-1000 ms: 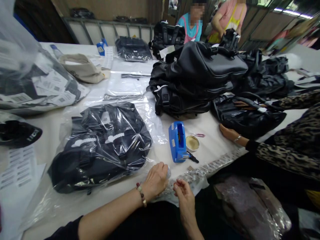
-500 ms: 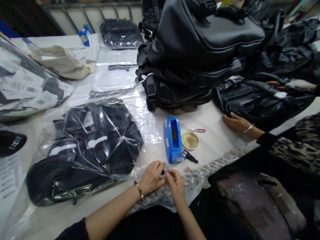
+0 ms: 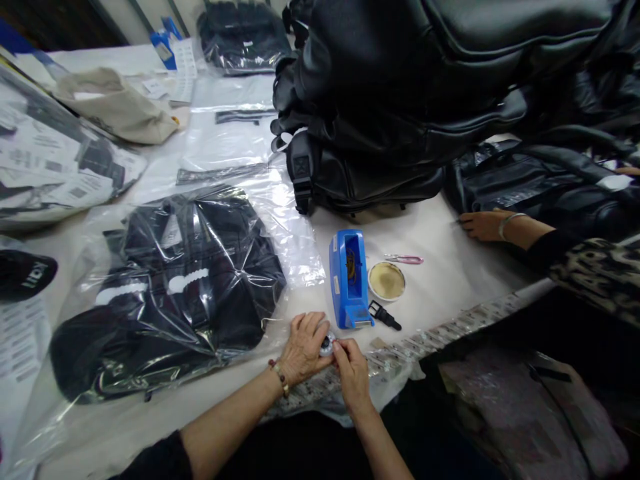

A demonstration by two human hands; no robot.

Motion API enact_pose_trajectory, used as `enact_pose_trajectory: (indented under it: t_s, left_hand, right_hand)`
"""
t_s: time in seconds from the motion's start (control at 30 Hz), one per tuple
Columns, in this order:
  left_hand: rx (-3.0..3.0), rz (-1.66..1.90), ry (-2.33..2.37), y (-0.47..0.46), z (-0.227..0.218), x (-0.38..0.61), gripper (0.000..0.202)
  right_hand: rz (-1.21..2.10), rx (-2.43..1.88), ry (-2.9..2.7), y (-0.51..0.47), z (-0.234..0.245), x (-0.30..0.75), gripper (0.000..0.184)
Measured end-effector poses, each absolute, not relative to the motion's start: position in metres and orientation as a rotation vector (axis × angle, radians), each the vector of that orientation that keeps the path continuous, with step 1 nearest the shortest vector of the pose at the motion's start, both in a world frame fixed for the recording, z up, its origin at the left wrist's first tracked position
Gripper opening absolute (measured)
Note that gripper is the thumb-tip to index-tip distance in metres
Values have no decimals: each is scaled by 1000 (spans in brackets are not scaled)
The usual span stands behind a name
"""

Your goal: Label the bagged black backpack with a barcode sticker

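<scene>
My left hand (image 3: 303, 345) and my right hand (image 3: 351, 371) meet at the near edge of the white table (image 3: 440, 267). Both pinch a small round pale object (image 3: 327, 344) between their fingertips; I cannot make out what it is. The hands rest over a strip of small clear packets (image 3: 430, 337) that runs along the table edge. Just beyond them stands a blue tape dispenser (image 3: 347, 277). Left of my hands lies a black bag sealed in a clear plastic bag (image 3: 170, 293).
A round tan dish (image 3: 387, 281) and pink scissors (image 3: 404, 259) lie right of the dispenser. A stack of black bags (image 3: 400, 113) fills the back. Another person's hand (image 3: 483, 225) with a bangle rests at the right. A beige pouch (image 3: 115, 113) and label sheets (image 3: 55, 167) lie left.
The view has tilted down and moved closer. My right hand came up from the table edge to join my left hand on the small object. The other person's hand slid right.
</scene>
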State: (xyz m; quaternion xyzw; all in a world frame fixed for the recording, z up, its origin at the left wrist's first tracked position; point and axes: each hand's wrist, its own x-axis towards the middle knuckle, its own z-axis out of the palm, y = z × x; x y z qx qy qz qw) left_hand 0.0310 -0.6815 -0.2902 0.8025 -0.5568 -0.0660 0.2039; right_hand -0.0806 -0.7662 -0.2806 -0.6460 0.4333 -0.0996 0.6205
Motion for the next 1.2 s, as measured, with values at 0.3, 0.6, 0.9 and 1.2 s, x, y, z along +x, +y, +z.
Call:
enact_pose_trajectory:
  t_s: [0.3,0.6,0.9,1.2]
  left_hand:
    - [2181,-166,-1674,-680,-298,31,46]
    - [2208,-192,-1741,-680,-300,31,51]
    - [2184,-173,-1691,-675,-302,30,52]
    - [2165,-388,-1553,-672,-278,34,35]
  right_hand:
    - [-237,-1554,949,-765,-284,-82,32]
    - [-222,-1560,929,-768,-287,-84,33]
    - [-261,-1649,898,-763,-286,-82,31]
    - [-361,-1761,797,-774,-293,-86,32]
